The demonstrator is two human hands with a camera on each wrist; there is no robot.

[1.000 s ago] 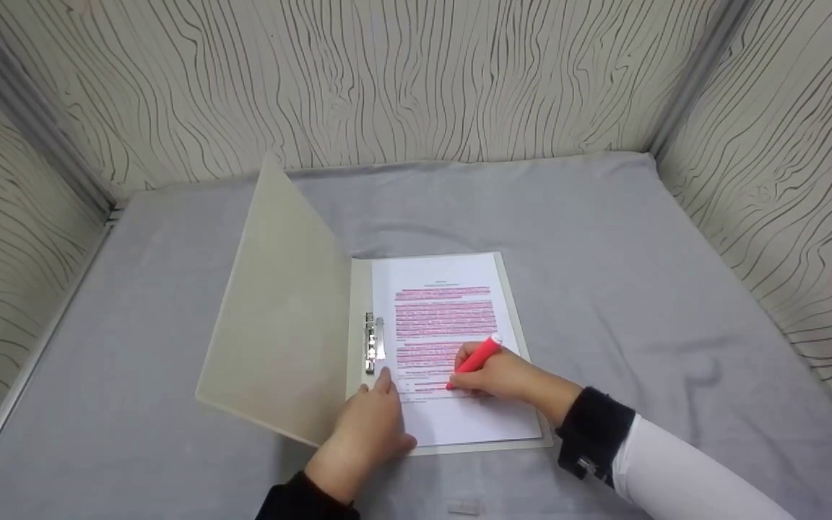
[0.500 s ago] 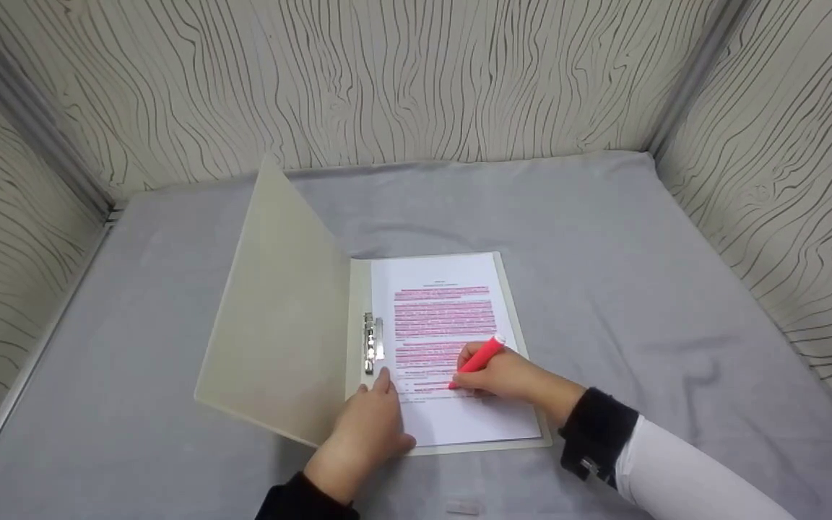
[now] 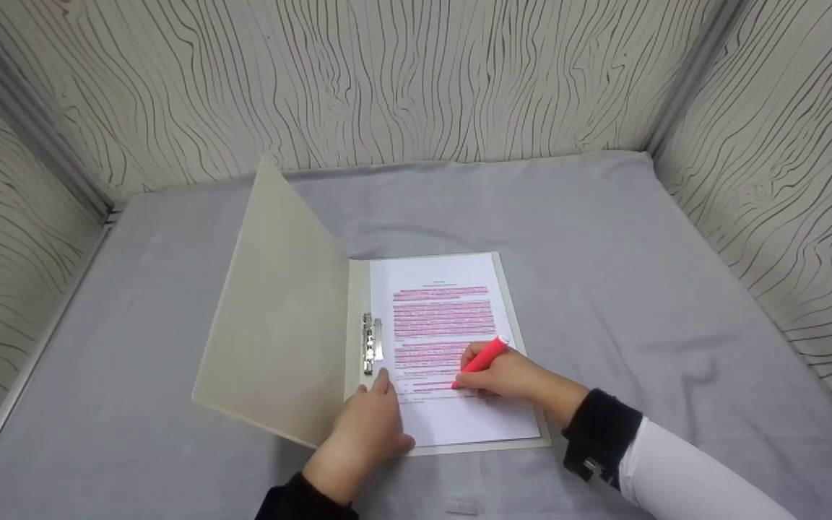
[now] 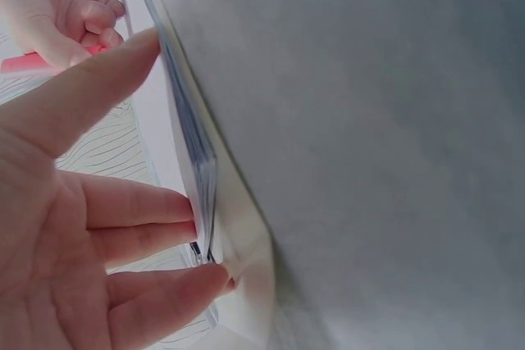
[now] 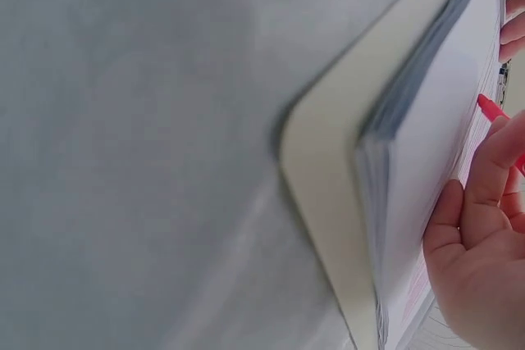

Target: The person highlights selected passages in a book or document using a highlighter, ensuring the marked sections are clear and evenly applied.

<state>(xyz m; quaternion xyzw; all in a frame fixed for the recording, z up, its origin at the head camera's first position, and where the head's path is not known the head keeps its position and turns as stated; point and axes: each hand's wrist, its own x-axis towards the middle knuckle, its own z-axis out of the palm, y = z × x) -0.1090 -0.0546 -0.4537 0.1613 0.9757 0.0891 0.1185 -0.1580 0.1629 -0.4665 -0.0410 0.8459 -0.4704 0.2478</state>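
Note:
A binder folder (image 3: 275, 318) lies with its pale cover raised on the left, and a metal clip (image 3: 368, 343) sits along its spine. Inside is a stack of printed sheets (image 3: 459, 422), the top one covered in pink-marked lines. My right hand (image 3: 499, 372) pinches a pink highlighter (image 3: 487, 355), its tip down at a lower line of text. At the lower left corner of the sheets rests my left hand (image 3: 369, 422), fingers spread and straight. In the left wrist view its thumb and fingertips touch the edge of the stack (image 4: 193, 145).
A small clear piece (image 3: 462, 507) lies on the grey cloth (image 3: 640, 289) near the front edge. Patterned panels (image 3: 416, 79) stand behind and at both sides, with metal posts (image 3: 698, 79) at the corners.
The highlighter in my right hand has slid slightly to the right along the line. My left hand stays in place on the sheets.

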